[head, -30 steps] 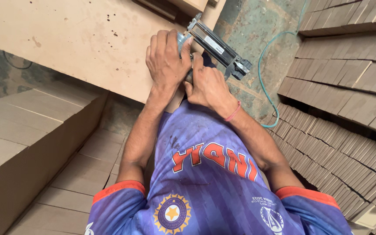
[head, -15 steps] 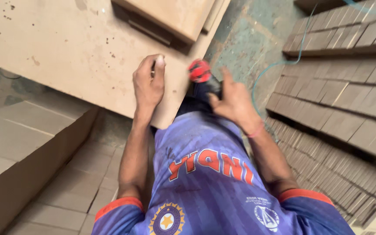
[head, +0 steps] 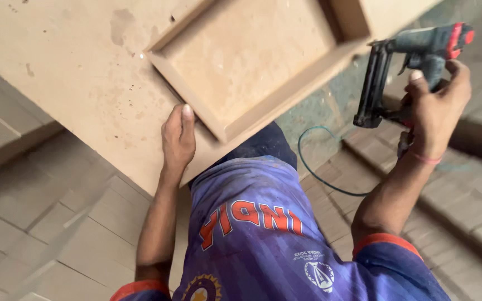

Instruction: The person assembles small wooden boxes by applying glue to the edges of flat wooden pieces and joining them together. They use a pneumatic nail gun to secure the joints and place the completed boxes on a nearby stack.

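Observation:
My left hand [head: 178, 138] rests flat on a large tan fibreboard panel [head: 68, 72], its fingertips against the corner of a shallow wooden frame [head: 263, 103] that lies on the panel. My right hand [head: 435, 108] is raised at the right and grips a dark green pneumatic nail gun [head: 414, 61] with a red rear cap. The gun is held in the air, off the board, with its black magazine pointing down. A thin blue-green air hose [head: 319, 173] loops on the floor below it.
Stacks of cut tan board pieces [head: 57, 239] lie on the left and lower left. More stacked strips [head: 475, 206] line the right side. A patch of greenish concrete floor [head: 336, 111] shows between the panel and the right stacks.
My right hand has lifted the nail gun away from the panel's edge, up and to the right. My left hand has shifted to the corner of the wooden frame. The view has moved closer.

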